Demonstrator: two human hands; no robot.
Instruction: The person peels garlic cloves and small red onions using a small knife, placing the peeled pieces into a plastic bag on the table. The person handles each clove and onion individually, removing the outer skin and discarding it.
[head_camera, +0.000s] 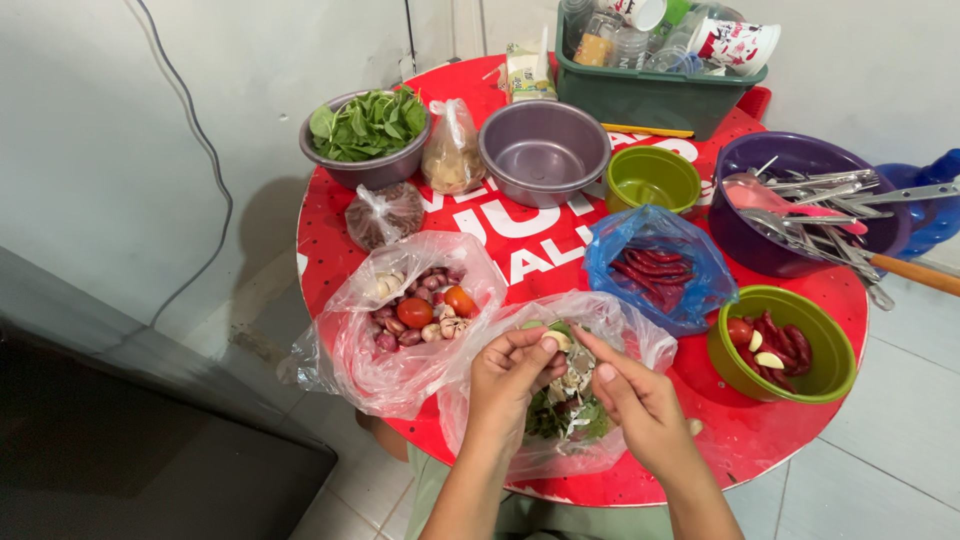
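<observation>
Round red bench (500, 225), white lettering on top, partly covered by goods; near edge hidden by the arms.

Hands: left hand (508, 375) and right hand (640, 400) meet over a clear plastic bag (640, 340) at the near edge. Both pinch a small pale garlic clove (556, 340) between fingertips and thumbs; clove mostly covered by the fingers. The bag below holds papery peelings and green scraps, blurred through the plastic.

Left of the hands: second clear bag (400, 310), open, with shallots, garlic bulbs and two tomatoes (415, 313); lower part crumpled, hanging over the bench edge.

Right of the hands: green bowl (835, 350) with red chillies, one tomato and peeled cloves. Behind it: blue plastic bag (655, 235) of red chillies, contents half seen.

Far row: grey bowl of green leaves (365, 125); small knotted bag (452, 150) of pale matter, kind unclear; empty grey bowl (545, 150); small empty green bowl (653, 178); dark knotted bag (383, 212), contents unclear.

Right rim: purple basin (740, 235) of metal cutlery and a pink ladle; a wooden handle runs out of frame.

Back: dark green tub (640, 95) of bottles and cups, tops cut off by the frame. Blue object (930, 215) at far right, cut off, unidentifiable.
</observation>
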